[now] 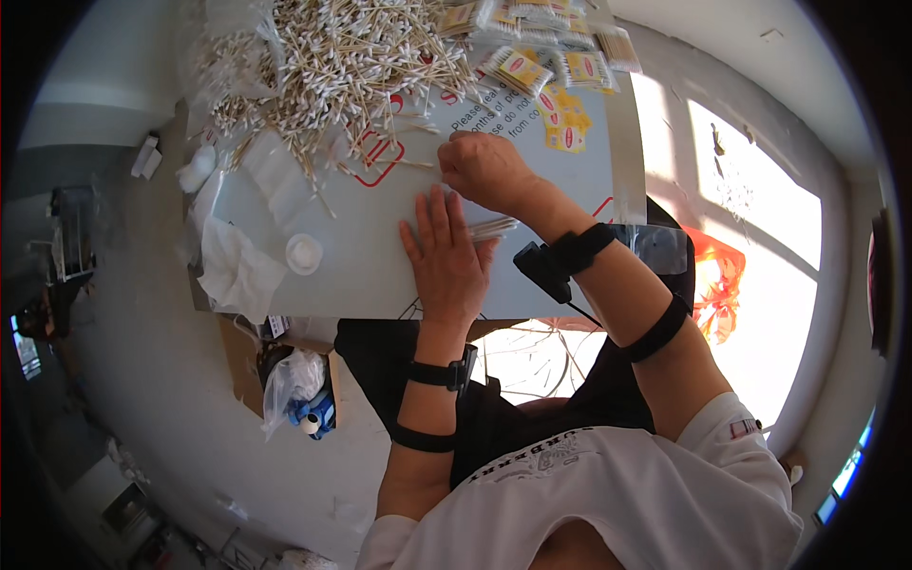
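Observation:
My left hand [446, 256] lies flat on the grey board [370, 275], its fingers stretched out. Beside its thumb and index finger is a small row of cotton swabs [492, 228], partly covered by the hand. Just beyond, my right hand [486, 171] is curled closed above the board; whatever its fingers hold is hidden. A large loose heap of cotton swabs [351, 66] spreads over the far left of the board, with several stray swabs at its near edge. To the right of my right hand are yellow printed cards [564, 119].
Packed bundles of swabs with yellow labels [522, 71] sit at the far right. Crumpled clear plastic [237, 271] and a round white piece [304, 254] lie at left. On the floor are a cardboard box [249, 370] and, at right, a red plastic bag [717, 285].

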Available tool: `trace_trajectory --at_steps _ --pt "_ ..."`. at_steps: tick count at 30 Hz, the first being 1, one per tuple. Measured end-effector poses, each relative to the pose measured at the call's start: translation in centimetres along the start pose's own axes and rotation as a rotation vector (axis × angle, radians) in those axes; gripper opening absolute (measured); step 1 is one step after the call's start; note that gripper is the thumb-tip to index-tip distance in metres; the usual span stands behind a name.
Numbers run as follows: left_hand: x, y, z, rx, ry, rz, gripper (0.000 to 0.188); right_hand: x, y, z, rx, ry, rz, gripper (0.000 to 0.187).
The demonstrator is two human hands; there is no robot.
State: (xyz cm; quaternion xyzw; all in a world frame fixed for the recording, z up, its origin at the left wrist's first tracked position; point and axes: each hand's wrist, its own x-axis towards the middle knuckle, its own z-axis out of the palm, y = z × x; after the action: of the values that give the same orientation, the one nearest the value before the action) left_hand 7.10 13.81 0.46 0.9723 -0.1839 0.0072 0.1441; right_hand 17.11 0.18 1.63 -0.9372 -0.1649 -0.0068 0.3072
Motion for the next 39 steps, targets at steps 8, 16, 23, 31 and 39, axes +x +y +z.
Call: trace_trajectory --at_steps 8,16,23,31,39 --pt "0.4 -0.6 -0.3 -0.054 0.097 -0.024 0.070 -2.9 0.4 -0.8 0.039 0.033 -0.099 0.008" --pt "0.4 -0.5 -0.2 0.026 0.055 0.001 0.072 1.7 -1.2 0.2 0.084 0.299 0.085 0.031" --pt "0.4 -0.5 -0.3 -0.016 0.060 0.001 0.067 2.0 -0.1 0.9 -0.018 0.186 0.087 0.023" --pt "0.3 -0.5 -0.2 -0.020 0.077 0.030 0.064 -1.4 1.5 -1.4 0.095 0.092 0.102 0.014" --pt "0.5 -0.4 -0.3 -0.028 0.126 0.036 0.062 -2.1 2.1 -1.1 -0.055 0.173 0.014 0.010"
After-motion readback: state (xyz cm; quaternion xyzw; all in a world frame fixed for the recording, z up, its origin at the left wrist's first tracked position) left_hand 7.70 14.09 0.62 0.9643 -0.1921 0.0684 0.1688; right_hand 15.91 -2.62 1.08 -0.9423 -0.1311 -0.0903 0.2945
